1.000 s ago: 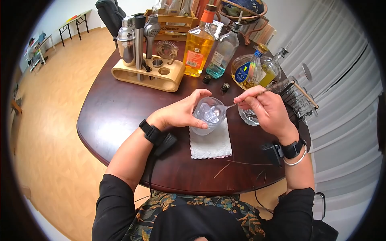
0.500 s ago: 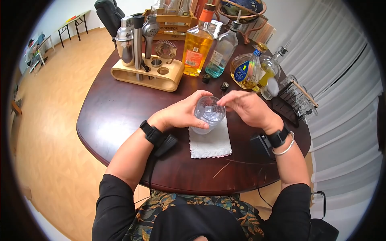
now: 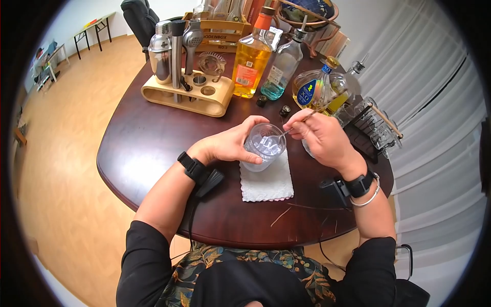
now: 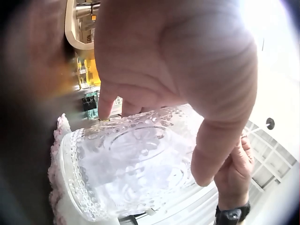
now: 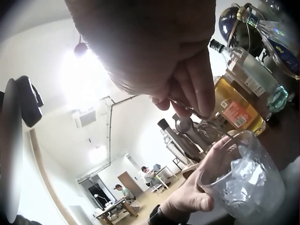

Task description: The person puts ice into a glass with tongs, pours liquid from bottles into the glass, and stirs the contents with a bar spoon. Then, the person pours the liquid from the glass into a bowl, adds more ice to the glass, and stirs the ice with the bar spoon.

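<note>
A cut-pattern clear glass (image 3: 265, 147) with ice in it stands on a white napkin (image 3: 267, 183). My left hand (image 3: 244, 143) grips the glass from its left side, thumb near me and fingers round the far side. In the left wrist view the glass (image 4: 131, 168) fills the lower frame under my fingers (image 4: 211, 154). Just right of the rim, my right hand (image 3: 300, 125) pinches a thin metal bar spoon (image 3: 286, 130). The spoon's end reaches into the glass. The right wrist view shows the spoon (image 5: 197, 112) pinched above the iced glass (image 5: 246, 187).
At the far side of the dark wood table (image 3: 148, 138) stand a wooden bar-tool stand (image 3: 186, 94), an amber bottle (image 3: 250, 59), a clear bottle (image 3: 280, 66) and a round XO bottle (image 3: 313, 89). Two small caps (image 3: 262, 101) lie near them. A glass rack (image 3: 376, 125) sits right.
My right hand moved left over the glass rim with the spoon, then drew back slightly to the right. The left hand and the glass have stayed in place.
</note>
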